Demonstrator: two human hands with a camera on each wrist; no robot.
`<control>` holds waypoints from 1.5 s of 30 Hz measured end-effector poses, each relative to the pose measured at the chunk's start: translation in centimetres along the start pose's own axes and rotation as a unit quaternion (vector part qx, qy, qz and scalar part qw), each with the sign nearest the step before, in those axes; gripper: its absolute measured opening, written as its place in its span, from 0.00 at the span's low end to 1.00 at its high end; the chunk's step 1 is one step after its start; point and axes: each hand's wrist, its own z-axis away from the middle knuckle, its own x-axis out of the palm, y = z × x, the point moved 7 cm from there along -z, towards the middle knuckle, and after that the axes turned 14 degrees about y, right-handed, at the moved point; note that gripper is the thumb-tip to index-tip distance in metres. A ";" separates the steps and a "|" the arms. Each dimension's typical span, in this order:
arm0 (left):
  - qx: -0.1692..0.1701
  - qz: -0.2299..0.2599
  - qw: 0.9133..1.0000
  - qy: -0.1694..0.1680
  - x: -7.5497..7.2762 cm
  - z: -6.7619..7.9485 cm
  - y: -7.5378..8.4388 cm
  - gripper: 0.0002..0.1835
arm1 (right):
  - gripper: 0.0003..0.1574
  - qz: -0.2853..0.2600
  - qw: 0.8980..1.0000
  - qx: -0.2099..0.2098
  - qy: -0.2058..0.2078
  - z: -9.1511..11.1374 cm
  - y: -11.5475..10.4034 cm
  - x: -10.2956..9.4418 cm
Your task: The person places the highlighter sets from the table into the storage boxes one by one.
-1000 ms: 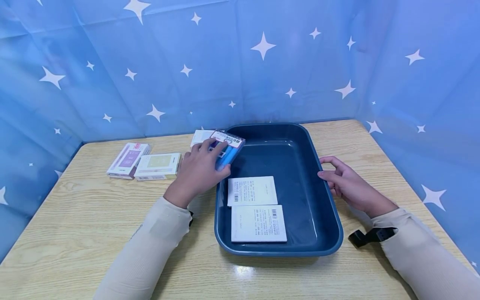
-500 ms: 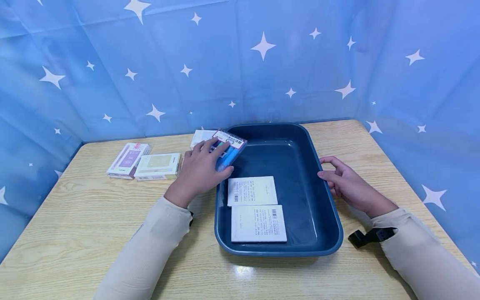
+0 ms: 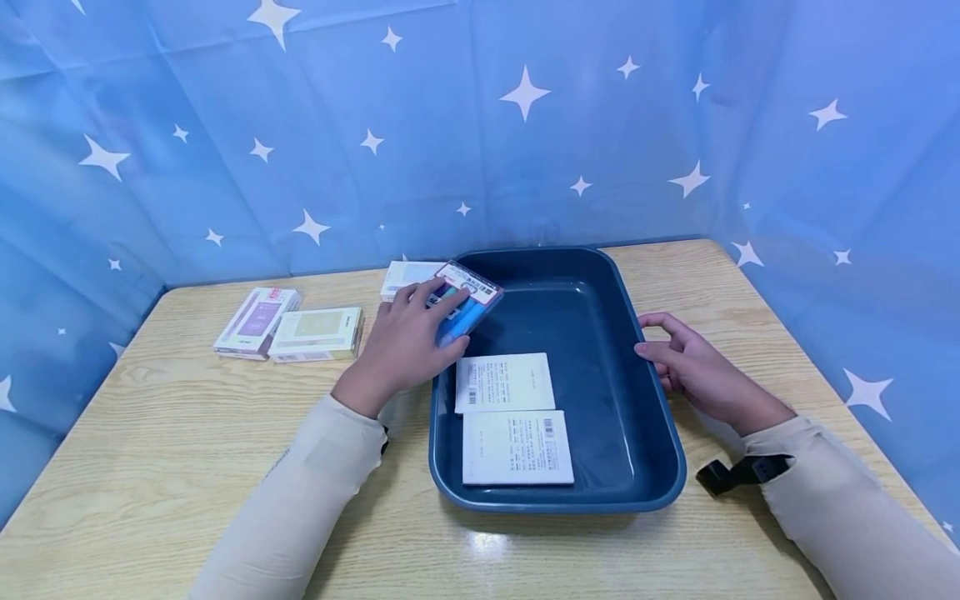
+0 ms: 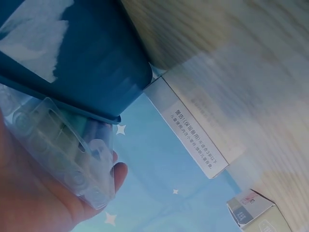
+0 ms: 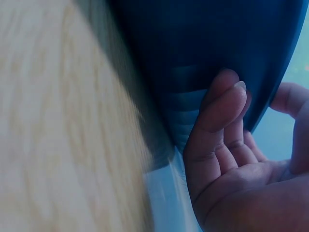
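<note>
My left hand (image 3: 405, 346) grips a clear plastic case of coloured sticks (image 3: 480, 310), mostly blue with some green, and holds it tilted over the left rim of a dark blue tray (image 3: 558, 505). In the left wrist view, rounded ends show through the clear case (image 4: 72, 154) beside the tray's outer wall (image 4: 116, 63). Two white printed boxes lie flat in the tray, one box (image 3: 504, 382) behind the other box (image 3: 517, 447). At the tray's right side, my right hand (image 3: 701, 371) holds the rim, its fingers against the outer wall (image 5: 193, 43).
A white box (image 3: 405, 277) stands behind my left hand, partly hidden. Farther left, a yellowish box (image 3: 317, 333) touches a purple-and-white box (image 3: 257, 322). The wooden table (image 3: 187, 450) ends at a blue star-patterned curtain (image 3: 420, 100).
My left hand and the case have shifted slightly to the right, farther over the tray. The right hand, the tray and the boxes stay where they were.
</note>
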 end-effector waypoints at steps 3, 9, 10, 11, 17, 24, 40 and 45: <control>0.008 -0.002 1.000 0.000 0.1 0.1 0.1 0.34 | 0.17 0.002 1.000 0.002 0.001 0.0 0.1 0.0; 0.021 0.001 1.000 -0.005 0.3 0.1 0.2 0.34 | 0.18 0.009 1.000 0.003 0.004 0.0 0.2 0.0; 0.022 0.003 1.000 -0.006 0.3 0.1 0.2 0.34 | 0.18 0.010 1.000 0.002 0.004 0.0 0.2 0.0; 0.023 0.005 1.000 -0.007 0.3 0.1 0.2 0.34 | 0.18 0.011 1.000 0.001 0.004 0.0 0.2 0.0; 0.035 0.018 0.999 -0.011 0.3 0.1 0.4 0.34 | 0.18 0.019 1.000 -0.003 0.008 0.1 0.1 -0.1; 0.046 0.016 0.999 -0.010 0.5 0.1 0.4 0.34 | 0.18 0.030 0.999 -0.002 0.016 0.1 0.2 -0.1; 0.054 0.012 0.998 -0.009 0.6 0.1 0.5 0.35 | 0.18 0.009 1.000 -0.011 0.005 0.0 0.1 0.0; 0.054 0.013 0.998 -0.011 0.6 0.1 0.5 0.37 | 0.19 0.016 1.000 -0.012 0.008 0.1 0.0 0.0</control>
